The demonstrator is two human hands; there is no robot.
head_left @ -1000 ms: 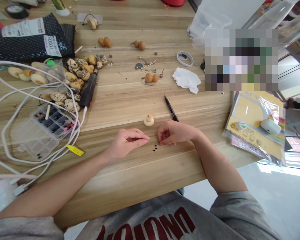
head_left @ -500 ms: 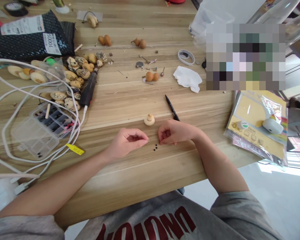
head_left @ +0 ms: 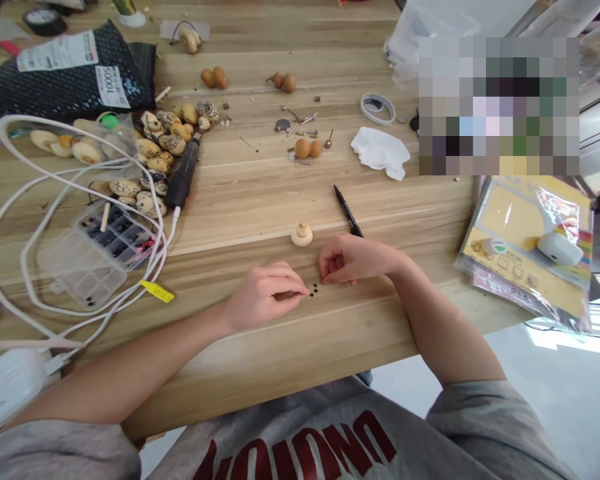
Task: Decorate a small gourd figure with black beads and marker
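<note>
A few tiny black beads (head_left: 313, 291) lie on the wooden table (head_left: 260, 373), between the hands. The left hand (head_left: 267, 290) is closed to a pinch, its fingertips (head_left: 303, 289) just beside the beads; whether it holds one, I can't tell. The right hand (head_left: 353, 260) is curled loosely and rests on the table at the beads' 2 o'clock, with nothing visible in it.

At 12 o'clock, near both hands, stands a pale gourd piece (head_left: 302, 235). A black pen (head_left: 349, 211) lies at 1 o'clock, its end by the right hand. Further out are small orange gourds (head_left: 303, 148) at 12, a tissue (head_left: 380, 152) at 1, a plastic packet (head_left: 525, 267) at 3, a compartment box (head_left: 83, 267) at 9 and patterned gourds (head_left: 155, 150) at 10.
</note>
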